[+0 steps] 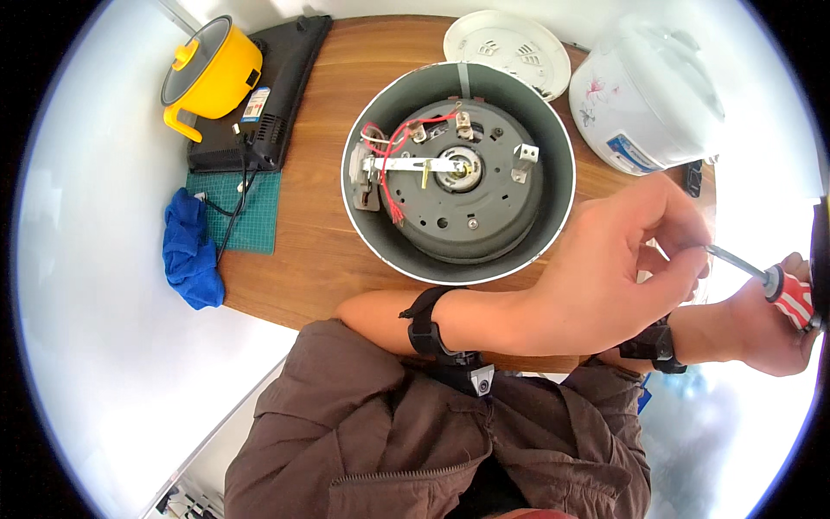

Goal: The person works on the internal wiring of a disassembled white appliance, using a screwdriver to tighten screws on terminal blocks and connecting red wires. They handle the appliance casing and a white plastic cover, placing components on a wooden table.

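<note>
My left hand (631, 268) reaches across to the right, thumb and index finger pinched at the tip of a screwdriver's metal shaft (735, 259); anything small between them is too tiny to make out. My right hand (769, 329) grips the red-and-white striped screwdriver handle (791, 298) at the far right. Left of my left hand, a round grey metal appliance body (553, 173) lies open, its underside showing a dark plate (484, 203), red wires (396, 208), a white strip and metal brackets. Black straps with devices are on both my wrists.
A wooden table (328, 259) holds a yellow pot (212, 82) on a black flat appliance (285, 60), a green mat (251, 225) with a blue cloth (190, 251) and cables at left. A white perforated cover (536, 43) and white lidded cooker (648, 95) stand behind.
</note>
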{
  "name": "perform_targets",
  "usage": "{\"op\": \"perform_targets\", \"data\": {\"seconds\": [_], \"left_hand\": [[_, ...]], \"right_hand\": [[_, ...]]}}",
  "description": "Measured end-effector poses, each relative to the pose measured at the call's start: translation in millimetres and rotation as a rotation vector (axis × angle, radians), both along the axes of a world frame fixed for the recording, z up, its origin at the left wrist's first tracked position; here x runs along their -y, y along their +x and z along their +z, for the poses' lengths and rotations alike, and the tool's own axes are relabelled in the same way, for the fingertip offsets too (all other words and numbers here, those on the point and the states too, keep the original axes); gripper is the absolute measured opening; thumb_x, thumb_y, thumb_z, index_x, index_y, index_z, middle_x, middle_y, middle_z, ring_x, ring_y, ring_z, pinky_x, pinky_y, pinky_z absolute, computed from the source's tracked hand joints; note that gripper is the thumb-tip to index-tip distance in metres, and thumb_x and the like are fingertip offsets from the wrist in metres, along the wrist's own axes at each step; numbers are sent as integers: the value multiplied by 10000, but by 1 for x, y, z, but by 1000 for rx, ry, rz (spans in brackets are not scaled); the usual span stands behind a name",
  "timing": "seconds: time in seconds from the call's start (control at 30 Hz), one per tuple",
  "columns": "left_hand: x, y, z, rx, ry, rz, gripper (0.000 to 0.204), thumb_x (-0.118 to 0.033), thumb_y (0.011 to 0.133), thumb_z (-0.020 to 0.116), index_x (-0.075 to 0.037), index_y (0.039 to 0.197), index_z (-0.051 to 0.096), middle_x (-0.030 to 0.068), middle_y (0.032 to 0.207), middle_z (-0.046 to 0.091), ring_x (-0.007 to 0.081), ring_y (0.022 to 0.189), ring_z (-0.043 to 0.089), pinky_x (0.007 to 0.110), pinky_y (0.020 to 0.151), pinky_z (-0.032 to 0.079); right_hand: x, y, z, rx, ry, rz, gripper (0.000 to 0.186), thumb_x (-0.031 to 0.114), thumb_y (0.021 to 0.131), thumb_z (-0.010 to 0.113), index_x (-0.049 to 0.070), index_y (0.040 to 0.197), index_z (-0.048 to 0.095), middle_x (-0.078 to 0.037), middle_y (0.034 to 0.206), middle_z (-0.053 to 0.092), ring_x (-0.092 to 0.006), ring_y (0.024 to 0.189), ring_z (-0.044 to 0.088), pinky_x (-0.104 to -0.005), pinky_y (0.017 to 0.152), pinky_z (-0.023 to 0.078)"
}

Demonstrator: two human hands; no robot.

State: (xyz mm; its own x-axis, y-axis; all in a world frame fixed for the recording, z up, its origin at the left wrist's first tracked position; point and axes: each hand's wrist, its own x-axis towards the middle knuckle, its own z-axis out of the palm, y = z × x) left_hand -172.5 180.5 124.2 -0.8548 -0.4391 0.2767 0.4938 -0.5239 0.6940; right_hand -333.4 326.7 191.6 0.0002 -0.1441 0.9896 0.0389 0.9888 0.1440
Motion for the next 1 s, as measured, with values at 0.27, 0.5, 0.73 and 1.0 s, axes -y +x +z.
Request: {"op": "perform_targets", "data": {"seconds": [0.27, 0.5, 0.73, 1.0], "left_hand": [[13, 1, 4, 175, 397, -304, 150, -46, 1036, 598, 45, 1151, 566, 149, 982, 719, 212, 832, 738, 344, 782, 643], [19, 9, 15, 238, 548, -393, 195, -106, 1053, 595, 44, 1174, 571, 140, 964, 727, 230, 812, 748, 342, 759, 646], [6, 12, 14, 141, 529, -371, 135, -56, 1047, 585, 28, 1149, 558, 105, 921, 694, 164, 798, 708, 301, 720, 619], [-10, 17, 10, -37, 272, -101, 115, 37, 1005, 593, 7, 1100, 537, 71, 932, 647, 105, 794, 652, 258, 649, 557]], "right_hand": [[-5, 40, 10, 618, -618, 1400, 296, 273, 903, 650, 13, 1041, 623, -127, 935, 673, -251, 788, 674, -359, 698, 534], [-14, 0, -7, 183, -1006, 2123, 134, 175, 771, 505, 59, 757, 572, -120, 769, 523, -168, 617, 386, -356, 642, 282], [-9, -1, -3, 235, -1037, 2089, 89, 164, 739, 485, 112, 668, 502, -81, 719, 474, -154, 605, 341, -352, 631, 273], [-31, -18, -14, 430, -1194, 2254, 119, 174, 772, 517, 90, 689, 515, -65, 766, 454, -173, 632, 364, -324, 629, 298]]}}
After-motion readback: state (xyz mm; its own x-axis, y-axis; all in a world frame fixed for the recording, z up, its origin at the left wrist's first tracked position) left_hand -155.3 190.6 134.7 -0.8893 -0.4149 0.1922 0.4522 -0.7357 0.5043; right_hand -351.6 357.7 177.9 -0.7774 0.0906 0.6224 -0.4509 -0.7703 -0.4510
